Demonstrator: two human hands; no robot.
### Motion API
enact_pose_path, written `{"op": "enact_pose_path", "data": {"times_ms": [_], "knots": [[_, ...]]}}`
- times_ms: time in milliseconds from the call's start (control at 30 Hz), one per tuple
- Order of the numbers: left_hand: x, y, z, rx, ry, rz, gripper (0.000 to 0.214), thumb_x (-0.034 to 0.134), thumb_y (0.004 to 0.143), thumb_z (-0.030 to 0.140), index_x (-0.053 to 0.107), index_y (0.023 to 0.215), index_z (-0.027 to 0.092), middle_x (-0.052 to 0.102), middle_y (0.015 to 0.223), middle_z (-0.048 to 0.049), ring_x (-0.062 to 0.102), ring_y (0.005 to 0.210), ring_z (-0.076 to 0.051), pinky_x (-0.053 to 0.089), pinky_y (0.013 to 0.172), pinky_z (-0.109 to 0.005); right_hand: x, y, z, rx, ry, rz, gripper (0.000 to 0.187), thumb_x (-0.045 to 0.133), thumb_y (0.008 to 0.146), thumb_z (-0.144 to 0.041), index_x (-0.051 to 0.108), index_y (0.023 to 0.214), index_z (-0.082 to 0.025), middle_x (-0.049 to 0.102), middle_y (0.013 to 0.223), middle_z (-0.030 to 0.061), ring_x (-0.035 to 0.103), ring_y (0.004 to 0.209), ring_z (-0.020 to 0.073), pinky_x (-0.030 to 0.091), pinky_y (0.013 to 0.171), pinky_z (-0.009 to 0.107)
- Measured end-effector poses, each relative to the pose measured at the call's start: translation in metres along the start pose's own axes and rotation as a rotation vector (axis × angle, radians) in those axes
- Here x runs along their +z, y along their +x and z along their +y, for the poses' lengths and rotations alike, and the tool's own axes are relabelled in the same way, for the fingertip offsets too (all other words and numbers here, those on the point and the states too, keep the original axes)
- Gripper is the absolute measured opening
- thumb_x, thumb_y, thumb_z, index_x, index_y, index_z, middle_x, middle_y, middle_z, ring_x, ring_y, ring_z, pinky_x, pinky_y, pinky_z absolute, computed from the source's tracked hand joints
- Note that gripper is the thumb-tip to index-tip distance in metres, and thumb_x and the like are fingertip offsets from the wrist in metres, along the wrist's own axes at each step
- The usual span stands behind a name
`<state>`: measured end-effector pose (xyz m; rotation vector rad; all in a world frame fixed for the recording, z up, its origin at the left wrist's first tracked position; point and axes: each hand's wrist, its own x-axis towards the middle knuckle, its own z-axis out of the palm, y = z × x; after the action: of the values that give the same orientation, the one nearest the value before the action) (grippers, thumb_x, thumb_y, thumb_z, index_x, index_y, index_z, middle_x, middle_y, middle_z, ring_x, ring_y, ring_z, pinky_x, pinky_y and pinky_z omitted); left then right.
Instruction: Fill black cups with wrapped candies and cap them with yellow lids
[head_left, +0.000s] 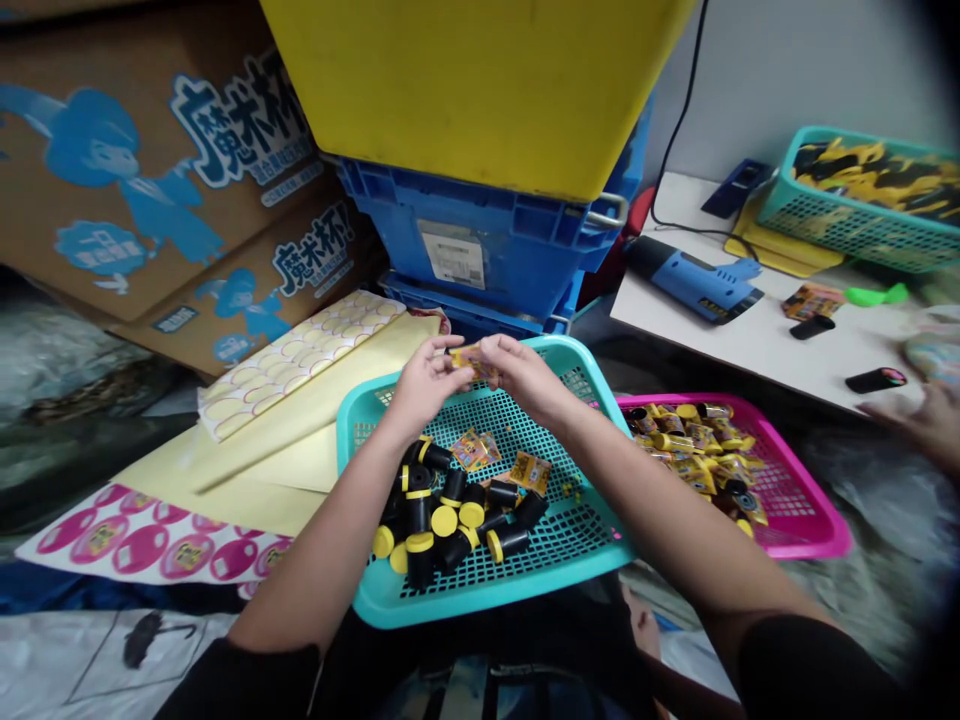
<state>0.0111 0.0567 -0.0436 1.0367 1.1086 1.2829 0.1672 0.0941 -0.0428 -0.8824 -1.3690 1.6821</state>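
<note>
Over the baskets, left to right:
Teal mesh basket (390, 600): black canisters with yellow caps (442, 510), printed packets (472, 450)
Left hand (427, 380): fingers pinching the small orange-yellow packet (474, 362)
Packet: above the teal basket, long axis roughly level, running left to right
Right hand (525, 375): fingers pinching the packet's other end
Pink mesh basket (817, 530): yellow-wrapped canisters (697, 450)

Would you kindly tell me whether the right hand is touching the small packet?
Touching: the head view shows the right hand pinching the packet with its fingertips.

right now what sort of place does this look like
Likely a small workshop packing or labelling goods by hand: black yellow-capped cylinders sit in a teal mesh basket, beside sheets of printed stickers and printed cardboard cartons.
</note>
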Motion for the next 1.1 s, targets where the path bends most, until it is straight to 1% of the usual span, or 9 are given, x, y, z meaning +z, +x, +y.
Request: {"op": "enact_pose_path", "data": {"times_ms": [100,167,267,433,500,600,733,867,1100], "knots": [[-0.009,0.004,0.002,0.051,-0.050,0.138,0.046,0.079,0.062,0.025,0.049,0.097,0.019,0.070,0.074,0.0003,0.065,0.058,-0.011,0.052,0.059,-0.023,0.014,-0.007,0.013,-0.053,-0.266,0.006,0.025,0.048,0.087,-0.043,0.050,0.081,-0.019,0.057,0.077,0.0012,0.053,0.068,0.0135,0.041,0.061,0.028],[-0.013,0.005,0.003,0.060,-0.036,0.149,0.047,0.079,0.061,0.025,0.047,0.095,0.020,0.070,0.069,0.0015,0.064,0.056,-0.011,0.051,0.058,-0.022,0.028,-0.015,0.028,-0.056,-0.575,-0.190,0.018,0.059,0.081,-0.035,0.052,0.083,-0.018,0.058,0.078,0.0025,0.054,0.072,0.0160,0.043,0.067,0.031],[-0.012,0.004,0.003,0.004,0.037,0.075,0.051,0.078,0.062,0.023,0.045,0.100,0.020,0.069,0.066,0.0026,0.064,0.055,-0.011,0.051,0.057,-0.022,0.046,-0.024,0.047,-0.064,-0.927,-0.514,0.035,0.071,0.071,-0.023,0.055,0.101,-0.015,0.061,0.091,0.0086,0.056,0.086,0.0231,0.045,0.076,0.036],[-0.008,0.000,0.003,-0.011,0.093,0.027,0.050,0.069,0.069,0.020,0.042,0.110,0.020,0.067,0.069,0.0030,0.065,0.060,-0.013,0.051,0.060,-0.024,0.033,-0.019,0.031,-0.087,-1.050,-0.674,0.047,0.067,0.065,-0.016,0.056,0.111,-0.015,0.058,0.104,0.0119,0.055,0.094,0.0258,0.044,0.079,0.036],[-0.010,-0.001,0.003,0.052,0.116,0.052,0.049,0.065,0.072,0.020,0.042,0.115,0.020,0.064,0.070,0.0033,0.063,0.060,-0.012,0.050,0.059,-0.024,0.013,-0.015,0.011,-0.032,-0.972,-0.631,0.035,0.064,0.065,-0.018,0.060,0.100,-0.018,0.058,0.101,0.0082,0.054,0.087,0.0221,0.043,0.075,0.034],[-0.013,-0.003,0.000,0.168,0.208,0.072,0.048,0.057,0.079,0.022,0.040,0.124,0.021,0.059,0.072,0.0028,0.056,0.057,-0.011,0.045,0.054,-0.023,-0.017,-0.010,-0.014,0.027,-0.682,-0.429,0.023,0.055,0.066,-0.016,0.054,0.088,-0.019,0.057,0.086,0.0019,0.051,0.074,0.0157,0.041,0.066,0.028],[-0.012,-0.009,-0.005,0.326,0.493,0.033,0.050,0.050,0.085,0.021,0.038,0.134,0.022,0.046,0.064,0.0063,0.044,0.054,-0.010,0.038,0.055,-0.023,-0.032,-0.006,-0.025,0.017,-0.222,-0.227,0.012,0.043,0.075,-0.022,0.049,0.085,-0.019,0.054,0.075,-0.0005,0.048,0.065,0.0126,0.039,0.059,0.025],[-0.008,-0.013,-0.007,0.360,0.577,-0.031,0.057,0.054,0.084,0.023,0.036,0.138,0.023,0.051,0.072,0.0041,0.049,0.062,-0.012,0.040,0.062,-0.025,-0.021,-0.005,-0.022,0.034,-0.323,-0.089,0.027,0.056,0.080,-0.042,0.061,0.089,-0.017,0.060,0.076,0.0014,0.049,0.063,0.0121,0.039,0.059,0.025],[0.003,-0.007,-0.004,0.240,0.288,0.001,0.062,0.059,0.083,0.028,0.034,0.140,0.022,0.058,0.075,0.0029,0.056,0.066,-0.011,0.045,0.066,-0.025,-0.017,-0.002,-0.010,0.044,-0.439,-0.058,0.026,0.065,0.075,-0.040,0.063,0.069,-0.015,0.054,0.059,-0.0026,0.042,0.053,0.0089,0.033,0.055,0.024]]}}
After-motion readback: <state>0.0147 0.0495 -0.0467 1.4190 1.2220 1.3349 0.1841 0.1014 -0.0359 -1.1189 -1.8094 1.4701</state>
